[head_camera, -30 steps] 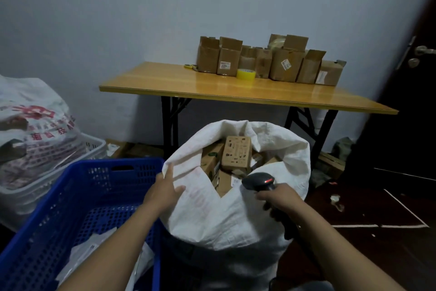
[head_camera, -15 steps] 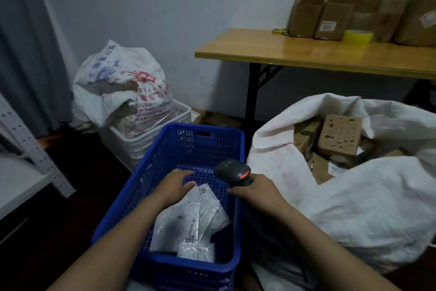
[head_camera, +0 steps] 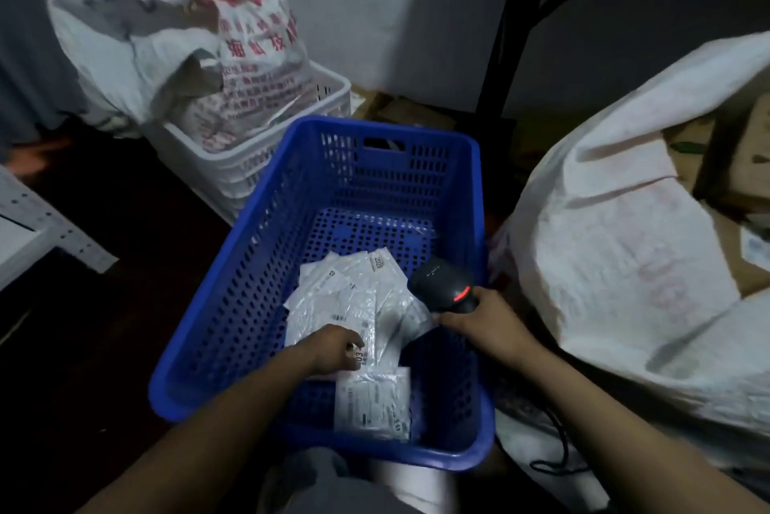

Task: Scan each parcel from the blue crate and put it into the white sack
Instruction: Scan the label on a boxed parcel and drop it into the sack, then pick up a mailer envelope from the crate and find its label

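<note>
Head view: inside blue crate (head_camera: 250,284), left hand (head_camera: 333,351), fingers curled on white parcel (head_camera: 368,334); over crate's right rim, right hand (head_camera: 487,321) gripping black scanner (head_camera: 446,284); right of crate, white sack (head_camera: 616,246).

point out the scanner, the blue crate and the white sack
scanner (head_camera: 446,284): head view, on top of its dark head
blue crate (head_camera: 250,296): head view, on its perforated left wall
white sack (head_camera: 616,255): head view, on the front of its cloth
</note>
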